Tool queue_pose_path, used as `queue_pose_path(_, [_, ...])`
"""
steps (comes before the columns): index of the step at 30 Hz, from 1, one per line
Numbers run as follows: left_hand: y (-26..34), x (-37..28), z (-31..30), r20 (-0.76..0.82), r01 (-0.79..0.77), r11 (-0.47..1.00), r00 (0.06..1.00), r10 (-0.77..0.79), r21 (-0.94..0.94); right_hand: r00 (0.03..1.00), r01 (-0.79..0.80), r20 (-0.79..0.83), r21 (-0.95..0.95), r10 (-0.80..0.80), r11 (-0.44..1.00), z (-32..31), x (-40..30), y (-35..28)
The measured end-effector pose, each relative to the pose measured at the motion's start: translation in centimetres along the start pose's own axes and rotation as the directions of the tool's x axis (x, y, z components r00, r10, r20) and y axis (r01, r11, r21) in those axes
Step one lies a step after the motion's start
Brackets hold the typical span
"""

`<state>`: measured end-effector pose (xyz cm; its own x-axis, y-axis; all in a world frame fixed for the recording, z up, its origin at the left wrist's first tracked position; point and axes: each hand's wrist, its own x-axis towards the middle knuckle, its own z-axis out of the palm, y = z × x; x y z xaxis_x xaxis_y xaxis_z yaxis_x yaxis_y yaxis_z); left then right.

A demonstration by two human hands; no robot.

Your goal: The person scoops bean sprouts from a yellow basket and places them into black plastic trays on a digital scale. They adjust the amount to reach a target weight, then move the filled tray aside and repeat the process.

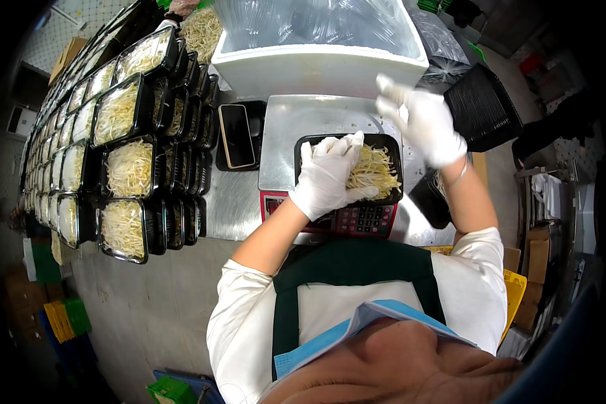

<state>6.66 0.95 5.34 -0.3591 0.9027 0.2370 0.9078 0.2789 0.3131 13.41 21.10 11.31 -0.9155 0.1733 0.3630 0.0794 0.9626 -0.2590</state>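
Note:
My left hand (328, 174), in a white glove, rests spread on bean sprouts (376, 171) in a black plastic tray (395, 151). That tray sits on the steel platform of a weighing scale (303, 116), whose red-framed keypad faces me. Raised and blurred by motion, my gloved right hand (418, 118) is above the scale's right edge, fingers apart, near a nested stack of black trays (482, 108). Whether small bits stick to its fingers is unclear. Another black tray (426, 202) lies partly under my right forearm.
Film-wrapped trays of sprouts (126, 166) are piled high at the left. A phone (237, 136) lies on a black tray beside the scale. Behind it stands a white foam box (318, 68) lined with clear plastic. Another person's hand (169, 22) shows at top left, by loose sprouts (202, 35).

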Motion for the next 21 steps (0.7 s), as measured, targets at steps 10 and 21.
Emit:
queue_pose_path(10, [0.1,0.2,-0.1,0.019,0.026,0.997,1.0,-0.024,-0.073,0.94,-0.291,-0.253,-0.241,0.23,0.926,6.6,18.3,14.9])
queue_pose_path(21, [-1.6,-1.6,-3.4,-0.37,-0.063,0.824,0.911,-0.183,-0.563,0.875,0.351,-0.471,0.463,-0.11,0.814,-4.4,-0.1,2.3])
